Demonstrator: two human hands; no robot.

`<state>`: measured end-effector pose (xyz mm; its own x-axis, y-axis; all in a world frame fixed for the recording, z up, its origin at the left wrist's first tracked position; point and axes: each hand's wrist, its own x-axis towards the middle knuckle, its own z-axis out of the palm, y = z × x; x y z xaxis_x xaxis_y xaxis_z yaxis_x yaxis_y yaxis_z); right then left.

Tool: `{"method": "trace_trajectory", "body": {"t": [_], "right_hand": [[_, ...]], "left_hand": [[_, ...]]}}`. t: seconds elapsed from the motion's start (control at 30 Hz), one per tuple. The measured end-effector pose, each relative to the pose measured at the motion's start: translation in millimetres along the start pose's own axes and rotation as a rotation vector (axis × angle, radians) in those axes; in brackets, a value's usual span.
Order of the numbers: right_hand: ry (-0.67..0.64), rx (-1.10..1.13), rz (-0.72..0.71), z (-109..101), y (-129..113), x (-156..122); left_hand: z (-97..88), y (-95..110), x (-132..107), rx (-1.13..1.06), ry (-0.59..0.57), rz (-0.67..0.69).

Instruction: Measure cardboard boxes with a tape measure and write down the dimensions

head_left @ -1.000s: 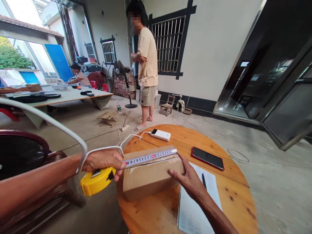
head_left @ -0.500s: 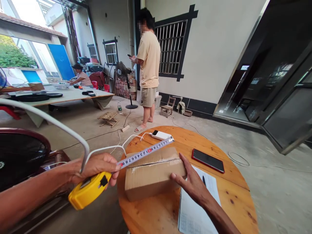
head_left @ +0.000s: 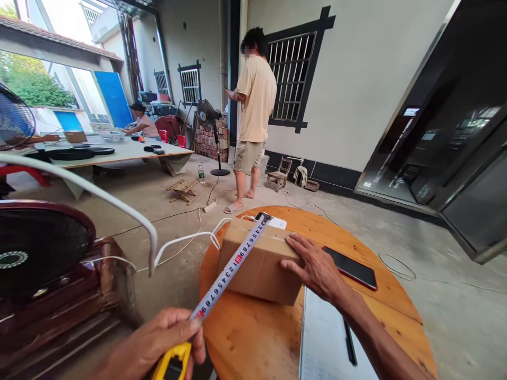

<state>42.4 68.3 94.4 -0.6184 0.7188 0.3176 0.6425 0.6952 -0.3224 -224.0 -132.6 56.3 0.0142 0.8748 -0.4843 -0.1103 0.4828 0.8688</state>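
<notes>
A yellow tape measure [head_left: 174, 361] is in my left hand [head_left: 168, 338], which is closed around it at the lower left edge of the table. Its white blade [head_left: 225, 274] slants up and away across a brown cardboard box [head_left: 261, 269], with the hooked tip over the far part of the box. My right hand [head_left: 317, 261] grips the right end of the box, thumb on the near face and fingers along the upper edge. Below that hand lies a sheet of paper [head_left: 320, 338] with a black pen [head_left: 350, 343] on it.
On the round wooden table [head_left: 249, 343] are a red-edged phone [head_left: 352, 267] and a white power bank [head_left: 277, 224] with a cable. A white curved tube [head_left: 119, 203] arches at left over a dark red chair-like object [head_left: 43, 316]. A person [head_left: 255, 105] stands beyond, near a fan [head_left: 209, 116].
My left hand has moved down and nearer with the tape measure, so the blade slants more steeply. The box has turned, and my right hand has shifted on it.
</notes>
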Motion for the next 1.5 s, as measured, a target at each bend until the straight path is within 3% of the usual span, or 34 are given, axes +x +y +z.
{"method": "trace_trajectory", "body": {"t": [0.2, 0.37, 0.63, 1.0, 1.5], "right_hand": [[-0.052, 0.103, 0.045, -16, 17, 35], [-0.069, 0.132, 0.071, -14, 26, 49], [-0.062, 0.137, 0.062, -5, 18, 55], [-0.105, 0.207, 0.110, -5, 34, 65], [-0.089, 0.262, 0.098, -2, 37, 64]], "left_hand": [[21.5, -12, 14, -0.098, 0.067, 0.063], [26.5, -10, 35, -0.071, 0.131, 0.117], [29.1, -4, 62, -0.021, 0.146, 0.170], [51.2, -27, 83, -0.077, 0.184, 0.201], [59.6, -35, 100, -0.107, 0.218, 0.246]]}}
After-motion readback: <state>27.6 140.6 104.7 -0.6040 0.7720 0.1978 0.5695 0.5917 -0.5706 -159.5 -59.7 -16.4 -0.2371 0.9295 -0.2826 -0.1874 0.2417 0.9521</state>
